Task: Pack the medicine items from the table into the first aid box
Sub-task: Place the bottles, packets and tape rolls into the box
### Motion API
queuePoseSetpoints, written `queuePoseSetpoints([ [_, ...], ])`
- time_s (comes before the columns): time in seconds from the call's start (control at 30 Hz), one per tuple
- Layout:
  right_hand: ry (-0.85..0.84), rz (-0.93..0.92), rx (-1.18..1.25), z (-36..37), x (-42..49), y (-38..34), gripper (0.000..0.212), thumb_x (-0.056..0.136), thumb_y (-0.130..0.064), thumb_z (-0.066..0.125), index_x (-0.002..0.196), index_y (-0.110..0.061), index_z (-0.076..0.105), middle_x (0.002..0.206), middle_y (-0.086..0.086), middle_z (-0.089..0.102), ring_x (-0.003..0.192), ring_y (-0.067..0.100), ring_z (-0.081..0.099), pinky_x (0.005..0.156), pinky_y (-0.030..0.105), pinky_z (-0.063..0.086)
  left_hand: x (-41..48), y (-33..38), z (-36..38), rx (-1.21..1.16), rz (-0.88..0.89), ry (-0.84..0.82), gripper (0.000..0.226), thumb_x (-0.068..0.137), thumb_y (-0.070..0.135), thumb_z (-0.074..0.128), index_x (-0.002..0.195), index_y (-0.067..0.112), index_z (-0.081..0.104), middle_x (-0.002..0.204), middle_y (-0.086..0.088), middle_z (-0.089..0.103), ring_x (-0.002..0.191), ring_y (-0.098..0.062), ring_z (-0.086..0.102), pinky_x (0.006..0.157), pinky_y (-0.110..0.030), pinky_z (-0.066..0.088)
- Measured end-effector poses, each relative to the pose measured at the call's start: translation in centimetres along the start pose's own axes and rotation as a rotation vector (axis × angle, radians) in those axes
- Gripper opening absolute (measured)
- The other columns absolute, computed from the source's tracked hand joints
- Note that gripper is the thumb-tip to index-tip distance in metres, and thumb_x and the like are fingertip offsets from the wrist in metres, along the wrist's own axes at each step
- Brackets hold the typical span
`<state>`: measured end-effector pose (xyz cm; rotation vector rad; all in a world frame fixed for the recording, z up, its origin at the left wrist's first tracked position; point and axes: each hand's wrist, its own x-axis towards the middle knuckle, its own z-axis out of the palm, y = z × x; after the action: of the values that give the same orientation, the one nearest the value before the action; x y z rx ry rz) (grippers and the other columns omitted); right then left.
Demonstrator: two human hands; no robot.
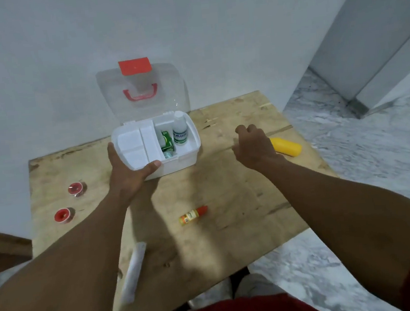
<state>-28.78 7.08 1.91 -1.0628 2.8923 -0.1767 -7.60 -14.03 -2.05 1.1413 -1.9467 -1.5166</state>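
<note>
Two hands: my left hand (130, 173) holds the white plastic first aid box (171, 159); my right hand (253, 145), fingers curled and empty, might knock the yellow plastic bottle (287, 146) off the wooden table (228, 191).

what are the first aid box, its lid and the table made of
First aid box: white opaque plastic by the look, smooth moulded walls and dividers. Lid: clear plastic, since the wall shows through it, with a red handle. Table: probably bare plywood, pale, with visible grain, scuffs and chipped edges.
</note>
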Motion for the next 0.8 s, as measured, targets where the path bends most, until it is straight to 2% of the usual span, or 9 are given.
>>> queuePoseSetpoints([
  [0.1,-0.054,0.028,-0.041,0.2,0.4,2.4,0.036,0.092,-0.016,0.056,0.125,-0.003,0.049,0.119,0.022,0.053,0.111,0.042,0.053,0.085,0.047,0.048,-0.2,0.2,0.2,-0.025,-0.012,0.024,0.122,0.064,0.029,0.089,0.153,0.025,0.006,0.149,0.007,0.031,0.132,-0.014,0.034,0.11,-0.04,0.035],
  [0.2,-0.114,0.044,-0.126,0.2,1.0,4.4,0.035,0.095,-0.016,0.053,0.128,-0.007,0.045,0.123,0.018,0.051,0.116,0.038,0.051,0.089,0.047,0.048,-0.6,0.8,0.6,-0.047,0.003,0.044,0.11,0.068,0.019,0.087,0.151,0.022,0.015,0.137,0.012,0.033,0.124,-0.01,0.034,0.1,-0.033,0.039],
  [0.3,-0.167,0.053,-0.209,0.2,1.8,6.1,0.037,0.094,-0.013,0.052,0.13,-0.008,0.043,0.125,0.017,0.05,0.119,0.037,0.05,0.092,0.047,0.046,-0.6,1.0,0.8,-0.046,0.019,0.047,0.096,0.068,0.014,0.087,0.142,0.02,0.025,0.131,0.007,0.038,0.121,-0.013,0.04,0.096,-0.038,0.046],
  [0.43,-0.23,0.053,-0.281,0.6,2.7,7.6,0.043,0.092,-0.01,0.053,0.133,-0.01,0.04,0.128,0.018,0.049,0.121,0.037,0.048,0.095,0.047,0.045,-0.5,0.8,0.5,-0.023,0.039,0.041,0.095,0.064,0.021,0.09,0.139,0.023,0.031,0.136,0.002,0.042,0.125,-0.018,0.043,0.095,-0.041,0.049],
  [0.53,-0.25,0.043,-0.314,0.9,3.3,8.3,0.044,0.093,-0.009,0.051,0.135,-0.011,0.039,0.128,0.02,0.049,0.121,0.038,0.048,0.095,0.048,0.045,-0.5,0.8,0.7,-0.029,0.023,0.061,0.091,0.066,0.019,0.089,0.136,0.025,0.031,0.133,0.003,0.043,0.123,-0.018,0.043,0.094,-0.043,0.049],
  [0.7,-0.238,0.031,-0.323,1.6,4.0,9.6,0.035,0.101,-0.016,0.045,0.135,-0.015,0.041,0.128,0.021,0.051,0.119,0.038,0.049,0.093,0.045,0.045,-0.6,1.0,1.1,-0.052,-0.036,0.054,0.084,0.071,0.018,0.085,0.133,0.033,0.03,0.131,0.004,0.043,0.12,-0.022,0.045,0.071,-0.033,0.05],
  [0.8,-0.239,-0.001,-0.285,1.7,4.1,10.3,0.033,0.102,-0.017,0.044,0.134,-0.015,0.042,0.124,0.02,0.057,0.118,0.039,0.052,0.09,0.043,0.046,-0.7,1.1,1.1,-0.058,-0.057,0.063,0.083,0.072,0.019,0.084,0.128,0.041,0.027,0.131,0.007,0.041,0.12,-0.021,0.042,0.076,-0.037,0.049],
])
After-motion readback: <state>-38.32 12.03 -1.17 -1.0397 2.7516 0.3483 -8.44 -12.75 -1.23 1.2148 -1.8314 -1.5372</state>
